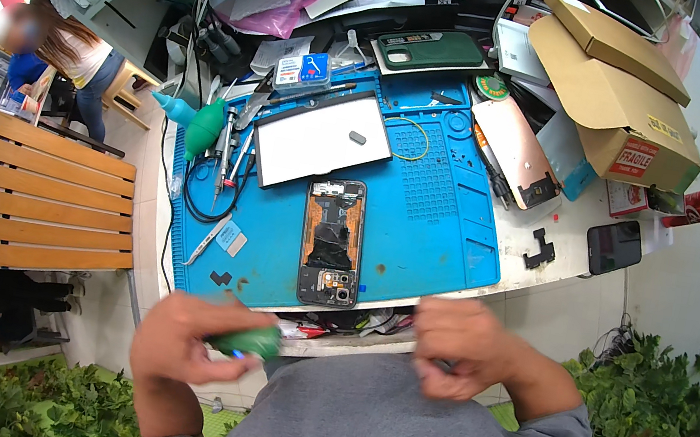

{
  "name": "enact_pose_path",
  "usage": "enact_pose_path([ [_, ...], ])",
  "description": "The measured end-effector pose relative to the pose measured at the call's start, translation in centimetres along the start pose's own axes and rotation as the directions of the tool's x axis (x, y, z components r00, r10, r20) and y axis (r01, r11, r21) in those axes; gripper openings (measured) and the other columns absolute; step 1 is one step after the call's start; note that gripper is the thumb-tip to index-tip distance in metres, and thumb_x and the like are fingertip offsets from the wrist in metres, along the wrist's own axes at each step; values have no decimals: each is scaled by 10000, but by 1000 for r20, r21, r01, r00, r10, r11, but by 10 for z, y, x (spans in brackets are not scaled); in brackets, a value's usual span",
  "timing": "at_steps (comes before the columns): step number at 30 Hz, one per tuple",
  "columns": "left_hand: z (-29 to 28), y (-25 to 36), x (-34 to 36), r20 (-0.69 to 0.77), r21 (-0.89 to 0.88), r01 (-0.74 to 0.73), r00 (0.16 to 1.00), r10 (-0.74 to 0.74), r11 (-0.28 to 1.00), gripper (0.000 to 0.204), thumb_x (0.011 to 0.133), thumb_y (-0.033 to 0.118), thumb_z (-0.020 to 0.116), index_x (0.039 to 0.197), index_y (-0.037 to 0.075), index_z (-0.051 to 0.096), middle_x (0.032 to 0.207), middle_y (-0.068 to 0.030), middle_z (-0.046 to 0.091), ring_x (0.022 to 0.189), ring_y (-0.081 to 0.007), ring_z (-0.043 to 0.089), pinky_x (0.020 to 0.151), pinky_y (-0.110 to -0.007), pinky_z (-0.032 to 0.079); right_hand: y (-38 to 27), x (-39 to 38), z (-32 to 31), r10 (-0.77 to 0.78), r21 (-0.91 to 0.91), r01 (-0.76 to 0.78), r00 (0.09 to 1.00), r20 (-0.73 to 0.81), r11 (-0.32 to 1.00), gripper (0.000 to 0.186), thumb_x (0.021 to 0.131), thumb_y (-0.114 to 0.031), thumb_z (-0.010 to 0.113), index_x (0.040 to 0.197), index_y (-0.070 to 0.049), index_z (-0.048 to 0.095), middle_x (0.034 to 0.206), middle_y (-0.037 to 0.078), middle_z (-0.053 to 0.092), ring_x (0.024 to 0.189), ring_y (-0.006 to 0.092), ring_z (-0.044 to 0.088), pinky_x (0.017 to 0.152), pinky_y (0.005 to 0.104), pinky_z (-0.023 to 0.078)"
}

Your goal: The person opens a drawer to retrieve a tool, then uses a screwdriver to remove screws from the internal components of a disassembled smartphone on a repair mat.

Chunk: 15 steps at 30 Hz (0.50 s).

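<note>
My left hand (189, 341), in front of the table's near edge, is closed round a small rounded green object (250, 342), blurred by motion. Level with it on the right, my right hand (459, 348) is curled shut; a dark bit shows between its fingers, too small to name. Neither hand touches the table. Beyond them an opened smartphone (331, 247) lies on the blue repair mat (277, 248), its back cover off, with orange-brown flex parts and a dark middle showing. Above it rests a white tray (317, 136) with a small grey piece (357, 137) on it.
Tools and a green air blower (205, 130) crowd the mat's left side. Right of the mat lie a pinkish phone panel (512, 148), a black bracket (540, 249) and a dark phone (614, 247). Cardboard boxes (611, 104) stand behind. Two people are at the left.
</note>
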<state>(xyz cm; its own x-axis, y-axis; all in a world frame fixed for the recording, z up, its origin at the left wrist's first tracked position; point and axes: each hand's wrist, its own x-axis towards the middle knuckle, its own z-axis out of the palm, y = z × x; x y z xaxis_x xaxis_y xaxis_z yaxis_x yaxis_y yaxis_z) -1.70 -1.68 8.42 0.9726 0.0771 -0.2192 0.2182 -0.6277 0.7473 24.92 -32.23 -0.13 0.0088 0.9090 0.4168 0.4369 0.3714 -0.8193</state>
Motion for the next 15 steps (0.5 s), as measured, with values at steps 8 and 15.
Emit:
enact_pose_path([
  [8,34,-8,38,-483,278,141,875,11,950,445,911,209,963,1321,65,866,996,-120,804,778,-277,778,692,-380,608,-2,-35,-4,288,-374,-255,957,33,892,171,931,-134,927,927,-69,769,901,48,709,879,266,714,775,415,609],
  [15,48,-7,43,-441,296,180,897,-33,938,473,924,191,958,1364,55,852,985,-123,776,785,-263,733,693,-382,579,4,-42,5,378,-468,-298,922,84,832,197,974,-195,883,919,-60,750,980,73,755,956,291,755,806,456,626],
])
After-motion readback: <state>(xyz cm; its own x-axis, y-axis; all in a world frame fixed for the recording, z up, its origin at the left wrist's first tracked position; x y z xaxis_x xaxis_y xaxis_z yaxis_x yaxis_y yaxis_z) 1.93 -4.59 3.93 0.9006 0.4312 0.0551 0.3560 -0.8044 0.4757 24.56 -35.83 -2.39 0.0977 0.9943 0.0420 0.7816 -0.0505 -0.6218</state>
